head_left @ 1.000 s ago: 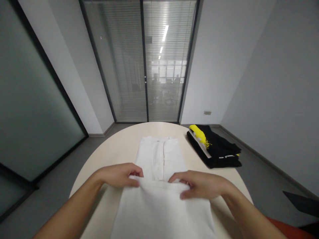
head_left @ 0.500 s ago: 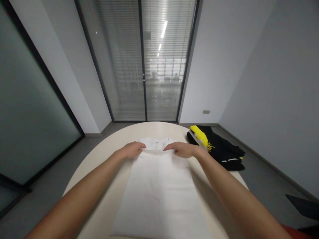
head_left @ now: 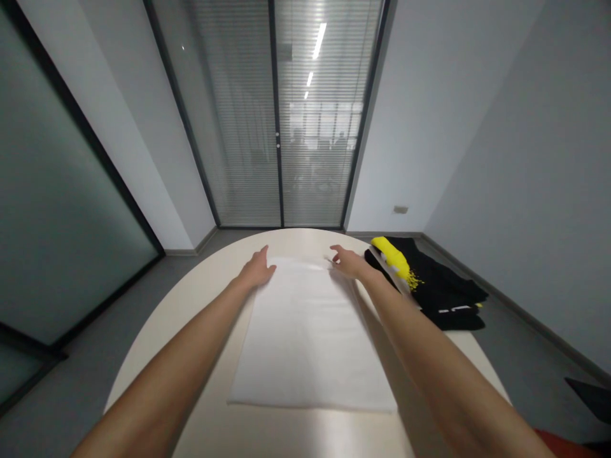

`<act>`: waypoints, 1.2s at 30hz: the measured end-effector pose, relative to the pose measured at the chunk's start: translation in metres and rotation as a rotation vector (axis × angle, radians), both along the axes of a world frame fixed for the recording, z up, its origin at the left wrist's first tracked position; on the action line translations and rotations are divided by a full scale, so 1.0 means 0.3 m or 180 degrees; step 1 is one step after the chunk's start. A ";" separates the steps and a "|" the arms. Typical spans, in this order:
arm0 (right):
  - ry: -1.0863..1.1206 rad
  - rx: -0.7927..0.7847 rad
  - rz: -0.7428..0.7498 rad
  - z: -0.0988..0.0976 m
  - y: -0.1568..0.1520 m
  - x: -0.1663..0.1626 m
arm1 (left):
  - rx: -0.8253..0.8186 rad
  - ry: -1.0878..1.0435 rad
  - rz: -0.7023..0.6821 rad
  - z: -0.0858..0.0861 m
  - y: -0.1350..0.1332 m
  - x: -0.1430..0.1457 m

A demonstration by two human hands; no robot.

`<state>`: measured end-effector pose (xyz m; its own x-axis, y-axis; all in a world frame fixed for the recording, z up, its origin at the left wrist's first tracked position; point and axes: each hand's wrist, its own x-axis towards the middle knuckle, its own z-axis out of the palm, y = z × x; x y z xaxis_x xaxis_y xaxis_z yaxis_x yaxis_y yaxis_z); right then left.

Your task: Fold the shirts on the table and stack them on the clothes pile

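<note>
A folded white T-shirt (head_left: 312,343) lies flat on the round table, its near edge running straight across. At its far left corner is my left hand (head_left: 256,268), thumb and fingers spread apart, with the thumb over the cloth's edge. My right hand (head_left: 349,262) is at the far right corner, fingers apart and slightly curled, and no cloth is pinched in it. Whether its fingertips touch the shirt I cannot tell. The collar is hidden under the folded cloth.
The pale round table (head_left: 200,286) curves away toward a glass door with blinds (head_left: 310,159). On its right side lies a pile of black clothes (head_left: 439,280) with a yellow printed piece (head_left: 391,253) on top. A dark flat object (head_left: 589,397) shows at the lower right edge.
Both hands have let go of the shirt's folded edge and opened. That edge has gone farther from me, over the collar, and the shirt's near edge has moved away too.
</note>
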<state>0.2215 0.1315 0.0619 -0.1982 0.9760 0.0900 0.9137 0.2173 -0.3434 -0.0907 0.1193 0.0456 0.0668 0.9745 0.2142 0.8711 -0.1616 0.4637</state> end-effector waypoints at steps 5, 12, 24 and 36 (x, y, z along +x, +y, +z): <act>0.0276 0.0403 -0.0522 -0.081 -0.015 0.007 | -0.0189 -0.0193 0.0486 -0.111 0.012 -0.019; 0.0386 0.0125 -0.1373 -0.079 0.009 0.018 | -0.0384 -0.0217 0.0652 -0.117 0.039 -0.004; 0.0521 -0.0403 -0.1363 -0.144 0.055 0.079 | -0.1055 -0.0118 0.0652 -0.064 0.100 -0.025; 0.2086 -0.0306 -0.1204 -0.014 -0.031 0.057 | -0.1337 -0.2017 0.0379 0.112 -0.011 -0.001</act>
